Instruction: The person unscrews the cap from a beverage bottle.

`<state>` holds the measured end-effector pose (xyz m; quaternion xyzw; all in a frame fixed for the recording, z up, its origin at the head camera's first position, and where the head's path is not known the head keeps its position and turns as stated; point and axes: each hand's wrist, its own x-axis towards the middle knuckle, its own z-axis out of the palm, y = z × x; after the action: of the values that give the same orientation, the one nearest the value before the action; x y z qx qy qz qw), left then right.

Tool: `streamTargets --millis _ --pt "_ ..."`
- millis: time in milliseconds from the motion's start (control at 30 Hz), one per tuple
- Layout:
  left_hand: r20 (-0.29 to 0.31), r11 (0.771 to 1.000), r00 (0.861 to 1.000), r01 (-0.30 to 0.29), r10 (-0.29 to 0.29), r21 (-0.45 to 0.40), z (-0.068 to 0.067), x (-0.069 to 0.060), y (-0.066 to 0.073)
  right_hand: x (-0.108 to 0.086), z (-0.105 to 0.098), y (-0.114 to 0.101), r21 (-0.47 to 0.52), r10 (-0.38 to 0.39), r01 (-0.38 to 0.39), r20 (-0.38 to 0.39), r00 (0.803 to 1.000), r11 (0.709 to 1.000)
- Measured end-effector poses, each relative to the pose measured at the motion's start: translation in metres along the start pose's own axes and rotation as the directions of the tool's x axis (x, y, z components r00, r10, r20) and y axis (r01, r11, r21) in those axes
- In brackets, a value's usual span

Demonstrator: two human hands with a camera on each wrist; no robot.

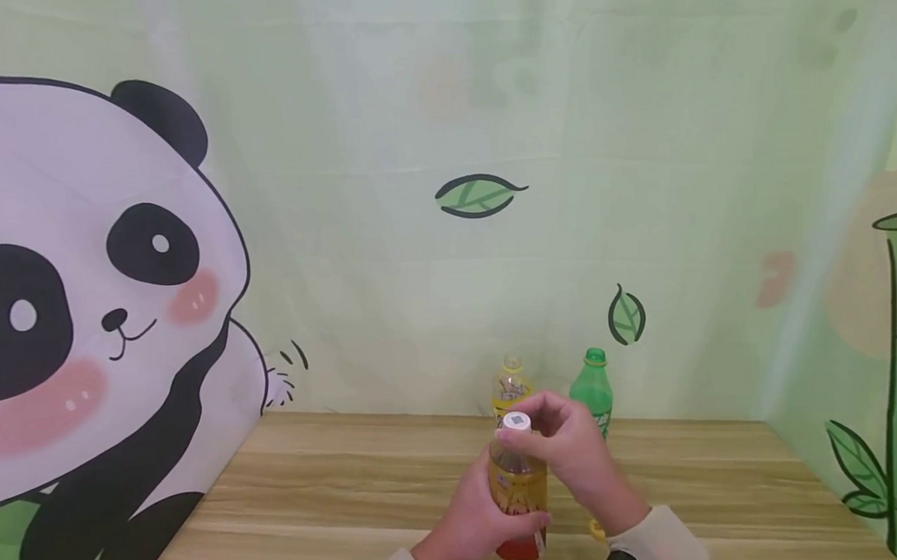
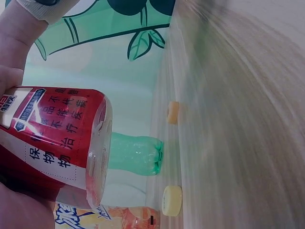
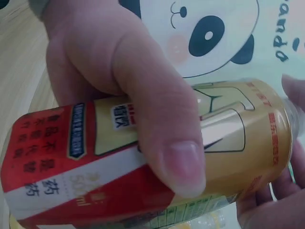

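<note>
A drink bottle (image 1: 519,496) with a red and gold label is held up off the table, slightly tilted. My left hand (image 1: 471,514) grips it round the body, and the thumb lies across the label in the right wrist view. At the top, my right hand (image 1: 573,444) pinches the white cap (image 1: 517,423) between thumb and fingers. In the left wrist view the bottle's base (image 2: 97,150) hangs clear of the wood. Whether the cap is loose or tight on the neck cannot be seen.
Behind my hands stand a green bottle (image 1: 593,386) and a clear bottle with a yellow label (image 1: 510,385), both uncapped. A yellow cap (image 2: 172,201) and an orange cap (image 2: 173,112) lie on the wooden table (image 1: 337,482). A panda-printed cloth (image 1: 359,275) hangs behind.
</note>
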<state>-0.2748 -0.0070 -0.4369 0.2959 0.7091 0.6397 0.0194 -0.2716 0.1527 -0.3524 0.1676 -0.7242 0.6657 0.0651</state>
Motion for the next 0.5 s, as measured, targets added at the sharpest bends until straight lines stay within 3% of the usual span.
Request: streamTargets --millis 167,333,500 --pt "0.000 0.998 0.999 0.053 -0.053 0.036 -0.003 0.001 0.000 -0.005 0.010 -0.004 -0.032 0.037 -0.042 -0.136 0.990 0.999" --pt "0.020 0.999 1.000 0.018 -0.019 0.046 -0.003 0.002 -0.003 -0.011 0.020 -0.008 -0.074 0.045 -0.066 -0.248 0.968 0.995" --pt "0.033 1.000 0.999 0.016 -0.017 0.027 -0.003 0.002 -0.002 -0.013 0.024 -0.011 -0.110 0.052 -0.088 -0.294 0.954 0.990"
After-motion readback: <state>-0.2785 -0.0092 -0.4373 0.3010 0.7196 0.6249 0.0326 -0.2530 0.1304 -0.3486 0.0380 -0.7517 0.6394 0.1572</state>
